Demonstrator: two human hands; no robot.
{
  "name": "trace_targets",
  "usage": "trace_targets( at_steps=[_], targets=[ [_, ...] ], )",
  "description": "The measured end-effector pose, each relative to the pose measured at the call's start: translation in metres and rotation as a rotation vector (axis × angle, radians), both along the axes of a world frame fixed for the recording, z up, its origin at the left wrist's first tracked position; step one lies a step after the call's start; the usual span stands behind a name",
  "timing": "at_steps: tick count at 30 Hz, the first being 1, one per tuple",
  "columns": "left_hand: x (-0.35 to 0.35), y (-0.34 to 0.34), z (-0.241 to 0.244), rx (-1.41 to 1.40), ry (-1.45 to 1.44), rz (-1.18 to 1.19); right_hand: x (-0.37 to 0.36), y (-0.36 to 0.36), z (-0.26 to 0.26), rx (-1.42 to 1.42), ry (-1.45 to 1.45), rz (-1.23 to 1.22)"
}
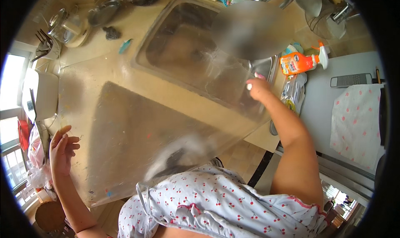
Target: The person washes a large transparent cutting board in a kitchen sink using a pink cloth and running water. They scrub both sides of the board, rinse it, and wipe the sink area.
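A large, clear, scratched plastic sheet (150, 122) reaches from over the sink across the beige countertop and past its front edge toward my body. The countertop edge and floor show blurred through it. My right hand (261, 89) is closed at the sheet's far right edge, above the right side of the sink. Something pink (259, 76) and something white (249, 86) show at its fingers, too small to name. Beside the sheet's left edge, my left hand (64, 150) has its fingers loosely bent and apart. Wet streaks mark the sheet over the stainless steel sink (137, 58).
An orange spray bottle (295, 64) lies right of the sink, near a metal grater (351, 80) and a dotted cloth (356, 122). Along the back left stand a glass kettle (67, 27), a glass lid (104, 11) and a dark scrubber (111, 33). An oval blur hides the upper sink.
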State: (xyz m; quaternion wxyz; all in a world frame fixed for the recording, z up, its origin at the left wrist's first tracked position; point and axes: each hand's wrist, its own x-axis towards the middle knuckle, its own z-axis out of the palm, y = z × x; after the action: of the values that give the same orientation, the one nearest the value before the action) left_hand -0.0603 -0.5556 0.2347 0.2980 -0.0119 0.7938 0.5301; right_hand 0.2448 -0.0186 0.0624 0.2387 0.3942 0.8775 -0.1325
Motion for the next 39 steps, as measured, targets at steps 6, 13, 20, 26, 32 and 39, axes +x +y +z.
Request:
trace_targets(
  at_steps=[6,13,20,26,32,39],
  targets=[
    [0.000,0.008,0.016,-0.078,0.012,0.022,-0.011,-0.105,0.028,-0.651,0.538,0.586],
    [-0.001,0.014,0.011,-0.190,0.031,0.059,-0.028,-0.009,-0.093,-0.296,0.324,0.344],
    [0.006,0.005,0.005,-0.209,0.055,0.126,-0.039,0.074,-0.162,-0.004,0.131,0.145],
    [0.003,0.009,-0.002,-0.181,0.011,0.156,-0.060,0.125,-0.160,0.011,0.274,-0.322],
    [0.005,0.003,-0.003,-0.180,0.029,0.146,-0.110,0.101,-0.121,-0.860,0.816,-0.816],
    [0.005,0.020,0.007,-0.208,0.045,0.110,-0.162,0.068,-0.087,-1.609,0.800,-0.974]
  ],
)
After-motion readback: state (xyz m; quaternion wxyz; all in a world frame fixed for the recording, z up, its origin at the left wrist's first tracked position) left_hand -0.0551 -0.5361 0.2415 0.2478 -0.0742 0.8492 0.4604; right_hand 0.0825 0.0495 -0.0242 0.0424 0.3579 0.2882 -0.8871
